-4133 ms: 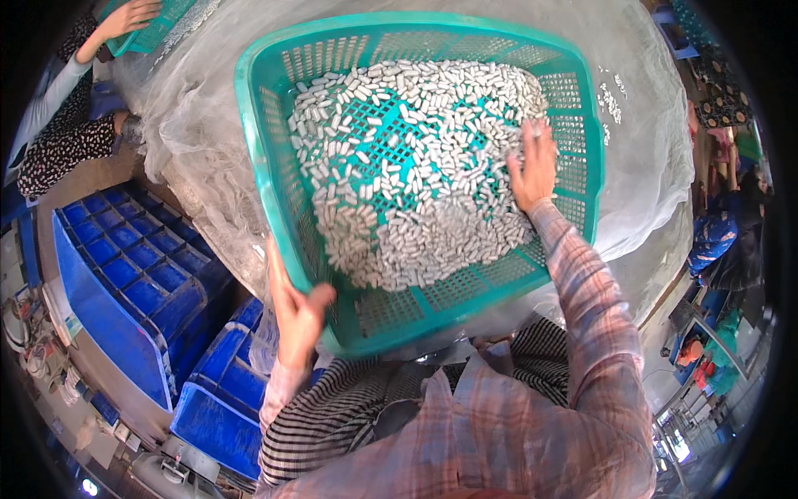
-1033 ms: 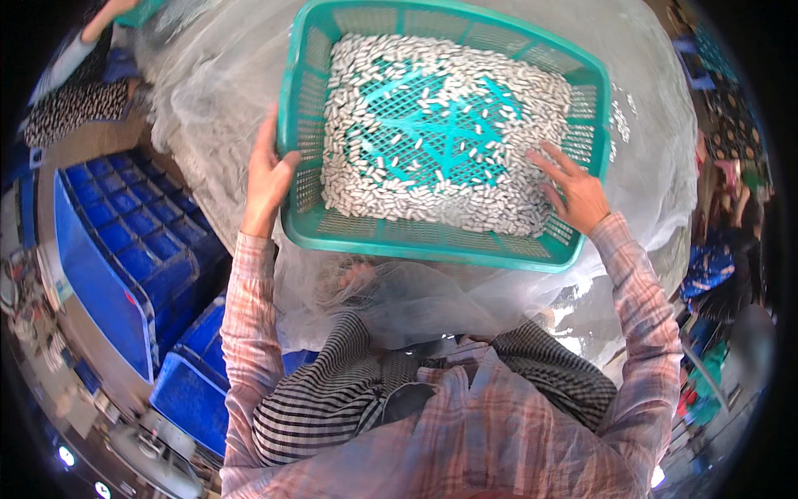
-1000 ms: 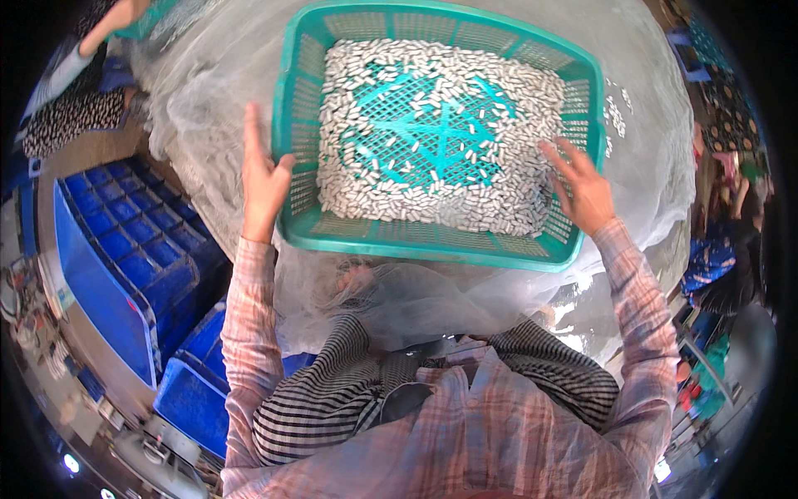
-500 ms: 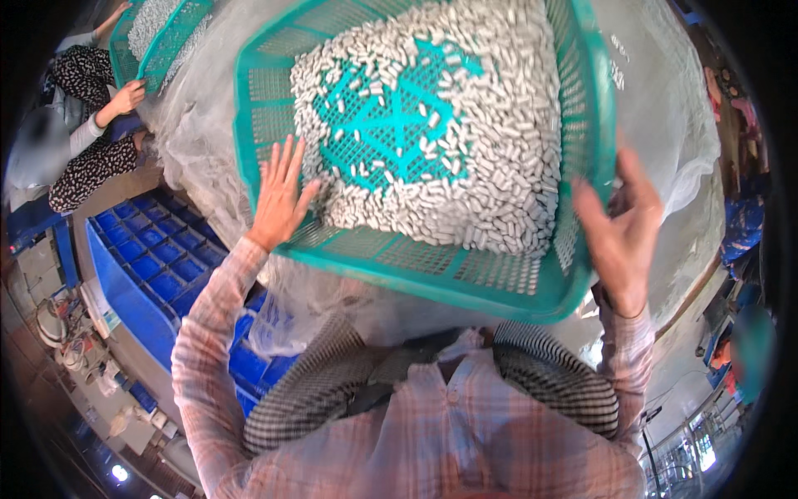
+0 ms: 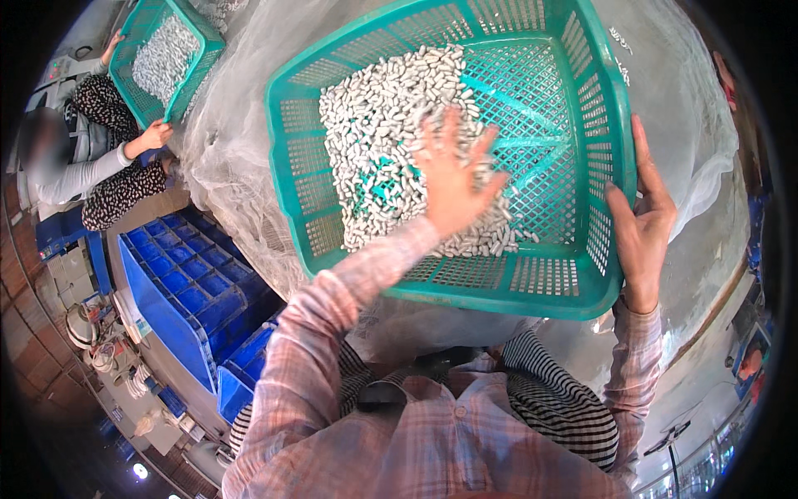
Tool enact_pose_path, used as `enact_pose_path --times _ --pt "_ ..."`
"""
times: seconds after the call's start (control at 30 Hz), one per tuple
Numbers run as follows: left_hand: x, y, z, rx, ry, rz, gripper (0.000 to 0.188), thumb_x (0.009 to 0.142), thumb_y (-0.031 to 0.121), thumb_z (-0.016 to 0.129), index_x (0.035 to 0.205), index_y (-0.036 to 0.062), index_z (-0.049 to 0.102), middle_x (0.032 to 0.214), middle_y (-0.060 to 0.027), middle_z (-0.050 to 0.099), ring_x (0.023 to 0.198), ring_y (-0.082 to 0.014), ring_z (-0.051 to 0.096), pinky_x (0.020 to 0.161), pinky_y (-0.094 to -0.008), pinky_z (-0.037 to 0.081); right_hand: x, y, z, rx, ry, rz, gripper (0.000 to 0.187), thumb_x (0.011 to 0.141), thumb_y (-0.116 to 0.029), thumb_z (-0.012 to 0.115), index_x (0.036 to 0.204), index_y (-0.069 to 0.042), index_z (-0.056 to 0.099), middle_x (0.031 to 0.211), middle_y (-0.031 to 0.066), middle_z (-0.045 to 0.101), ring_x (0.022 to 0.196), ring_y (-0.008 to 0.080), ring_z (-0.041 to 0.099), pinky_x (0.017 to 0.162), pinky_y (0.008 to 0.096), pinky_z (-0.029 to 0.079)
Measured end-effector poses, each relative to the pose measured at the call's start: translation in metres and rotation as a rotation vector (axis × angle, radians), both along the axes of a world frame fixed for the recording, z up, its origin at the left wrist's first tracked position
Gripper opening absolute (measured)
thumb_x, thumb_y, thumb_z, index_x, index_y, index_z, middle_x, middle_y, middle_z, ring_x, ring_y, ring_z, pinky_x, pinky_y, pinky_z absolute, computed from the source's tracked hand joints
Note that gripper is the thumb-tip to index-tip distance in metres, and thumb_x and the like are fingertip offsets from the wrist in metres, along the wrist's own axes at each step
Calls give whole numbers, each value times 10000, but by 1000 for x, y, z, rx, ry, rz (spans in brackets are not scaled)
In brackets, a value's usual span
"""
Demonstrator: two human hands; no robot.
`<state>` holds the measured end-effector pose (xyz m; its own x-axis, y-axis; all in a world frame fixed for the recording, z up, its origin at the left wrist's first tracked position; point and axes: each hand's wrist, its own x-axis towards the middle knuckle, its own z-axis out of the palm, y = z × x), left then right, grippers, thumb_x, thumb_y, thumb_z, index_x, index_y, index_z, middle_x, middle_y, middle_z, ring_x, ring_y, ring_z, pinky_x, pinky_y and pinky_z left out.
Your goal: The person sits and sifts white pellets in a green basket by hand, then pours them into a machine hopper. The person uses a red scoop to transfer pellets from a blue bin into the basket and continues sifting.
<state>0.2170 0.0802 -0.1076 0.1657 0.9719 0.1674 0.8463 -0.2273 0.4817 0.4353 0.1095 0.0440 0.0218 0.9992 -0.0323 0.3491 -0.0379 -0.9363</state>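
Note:
A green plastic mesh basket is tilted in front of me over a sheet of whitish netting. Many small white capsule-shaped pieces lie in its left and middle part, and bare mesh shows on its right side. My left hand rests flat on the pieces near the middle, its fingers spread and slightly blurred. At the basket's right wall, my right hand grips the rim, thumb on the near side of the edge and fingers along the outside.
Translucent netting covers the surface beneath the basket. Blue divided crates stand at the left. Beyond them a seated co-worker holds another green basket of white pieces. More loose pieces lie at the far right.
My left hand has moved from the basket's left rim onto the pieces. The pieces have shifted leftward, baring the right side of the mesh. My right hand has closed on the rim.

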Motion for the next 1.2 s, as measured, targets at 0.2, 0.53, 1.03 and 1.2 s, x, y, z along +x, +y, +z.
enact_pose_path --times 0.2,0.53,1.03,1.2 --pt "5 -17 16 -265 22 -651 713 817 497 612 1452 333 333 1575 -31 156 1440 -401 62 1072 -704 28 -6 8 4 -93 -32 -34 634 766 130 485 1389 35 412 1434 131 439 1289 192 436 1061 310 351" --pt "-126 85 -40 123 -318 415 316 788 252 714 1070 118 662 1121 -142 555 1092 -316 485 977 -454 354 2 9 -4 -112 52 -48 647 755 157 466 1389 38 409 1454 143 408 1325 217 402 1094 330 319" --pt "-76 6 -8 -148 315 -551 647 807 531 586 1407 370 406 1563 14 215 1448 -344 88 1066 -708 -17 7 10 -4 -99 47 -85 630 743 171 488 1362 67 432 1418 153 449 1285 210 451 1072 327 357" --pt "-132 49 -52 -63 182 295 643 879 390 536 1438 118 370 1524 -146 270 1410 -384 179 1100 -605 90 8 7 -9 -50 103 -95 644 720 150 462 1351 22 477 1394 115 492 1154 154 551 924 249 472"
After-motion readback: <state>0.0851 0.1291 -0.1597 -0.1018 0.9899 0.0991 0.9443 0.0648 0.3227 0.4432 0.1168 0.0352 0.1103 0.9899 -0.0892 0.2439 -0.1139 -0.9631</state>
